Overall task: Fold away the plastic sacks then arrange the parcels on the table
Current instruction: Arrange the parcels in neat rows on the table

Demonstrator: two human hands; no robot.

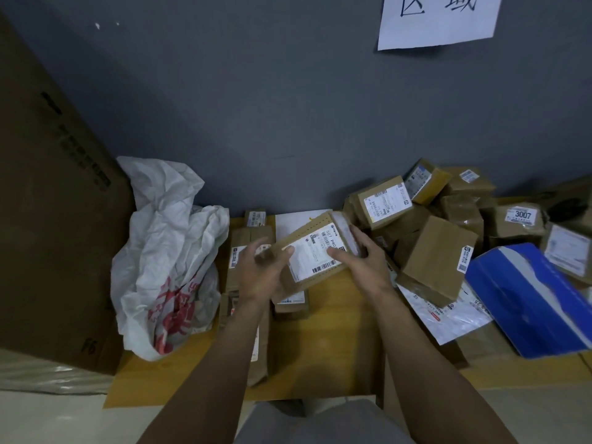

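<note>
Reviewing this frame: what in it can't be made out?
All in the head view:
Held parcel: label print too small and blurred; left hand and right hand cover its ends.
Wall sign: cut off by the top edge.
Blue box: cut off by the right edge.
White sack: crumpled folds hide whether anything is inside.
Row of parcels: partly hidden under the left forearm.

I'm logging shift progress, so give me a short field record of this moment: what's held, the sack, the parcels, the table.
held: labelled parcel, above the table
left hand: grips its left end
right hand: grips its right end
plastic sack: crumpled, not folded, table's left edge
flat parcels: laid beneath the hands
parcel pile: jumbled, right side
blue box: on the pile's near side
</note>
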